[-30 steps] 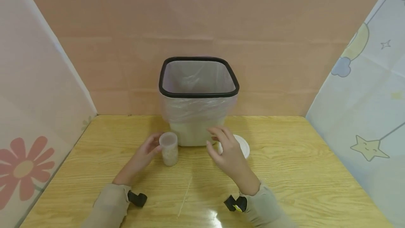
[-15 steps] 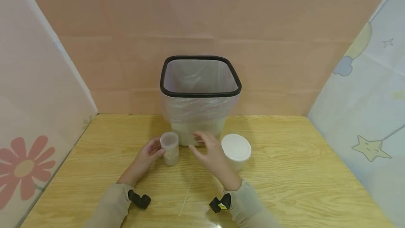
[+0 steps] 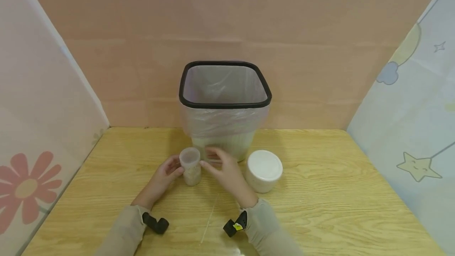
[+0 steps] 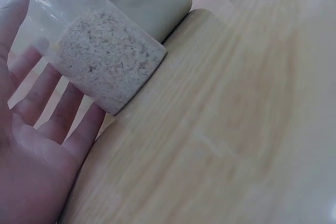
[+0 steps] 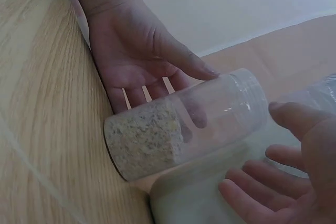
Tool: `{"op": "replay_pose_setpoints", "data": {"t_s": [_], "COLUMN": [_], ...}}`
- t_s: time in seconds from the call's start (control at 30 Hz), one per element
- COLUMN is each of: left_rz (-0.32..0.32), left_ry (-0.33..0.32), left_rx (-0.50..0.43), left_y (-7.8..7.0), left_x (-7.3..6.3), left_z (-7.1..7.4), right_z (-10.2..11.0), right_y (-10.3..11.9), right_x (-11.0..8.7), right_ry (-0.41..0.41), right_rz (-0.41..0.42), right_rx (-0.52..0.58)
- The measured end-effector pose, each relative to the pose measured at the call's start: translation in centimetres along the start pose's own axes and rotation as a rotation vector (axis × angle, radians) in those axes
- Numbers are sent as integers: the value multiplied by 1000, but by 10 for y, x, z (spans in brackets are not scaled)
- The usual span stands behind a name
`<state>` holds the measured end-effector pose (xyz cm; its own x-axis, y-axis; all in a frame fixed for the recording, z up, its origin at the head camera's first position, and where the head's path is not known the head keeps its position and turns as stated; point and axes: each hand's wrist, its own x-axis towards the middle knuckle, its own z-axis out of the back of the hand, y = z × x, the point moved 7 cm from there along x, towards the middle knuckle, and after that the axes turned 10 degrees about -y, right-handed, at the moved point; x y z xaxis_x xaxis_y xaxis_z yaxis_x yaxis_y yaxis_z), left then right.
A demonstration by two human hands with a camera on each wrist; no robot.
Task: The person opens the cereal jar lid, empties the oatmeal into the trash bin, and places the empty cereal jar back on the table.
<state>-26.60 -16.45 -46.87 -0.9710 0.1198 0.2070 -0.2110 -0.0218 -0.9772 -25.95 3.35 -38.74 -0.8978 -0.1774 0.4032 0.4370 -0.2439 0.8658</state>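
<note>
A clear cylindrical jar (image 3: 192,173) with a cloudy top stands upright on the wooden table; the right wrist view shows pale, speckled flaky bits (image 5: 144,142) in its lower part. My left hand (image 3: 164,176) holds it from the left, thumb on the near side and fingers reaching behind, visible through the clear wall in the right wrist view. On the jar's other side, my right hand (image 3: 227,174) has its fingers spread and loosely bent. Its thumb is close to the jar's top, and nothing is in its grasp.
Behind the hands stands a bin (image 3: 225,106) with a black rim and a translucent liner bag. A white lidded tub (image 3: 264,167) sits right of my right hand. A thin pale line (image 3: 209,218) marks the table in front. Printed cloths surround the table.
My right hand has moved left, from in front of the white tub to beside the jar, uncovering the tub. The left hand and jar have stayed nearly in place.
</note>
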Motion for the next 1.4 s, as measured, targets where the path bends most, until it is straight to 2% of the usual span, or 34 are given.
{"op": "replay_pose_setpoints", "data": {"t_s": [0.13,0.27,0.5,0.7,1.03,1.23,1.4], "left_rz": [-15,-31,-40,-55,-63,-65,-68], "left_ry": [13,22,25,24,-9,-11,-3], "left_rx": [2,-5,8,4,35,52,69], "left_y": [-1,-2,-3,-1,0,-1,-3], "left_x": [1,2,2,-3,-1,0,0], "left_z": [0,-1,-4,-4,0,0,-2], "right_z": [-8,-15,-17,-20,-22,-24,-24], "right_y": [-5,-6,-12,-14,-10,-12,-8], "right_x": [3,3,1,-3,-1,-1,-1], "right_ry": [11,55,57,77,48,44,31], "right_rz": [-28,-36,-46,-49,-20,-19,10], "right_rx": [75,133,95,94,108,84,113]}}
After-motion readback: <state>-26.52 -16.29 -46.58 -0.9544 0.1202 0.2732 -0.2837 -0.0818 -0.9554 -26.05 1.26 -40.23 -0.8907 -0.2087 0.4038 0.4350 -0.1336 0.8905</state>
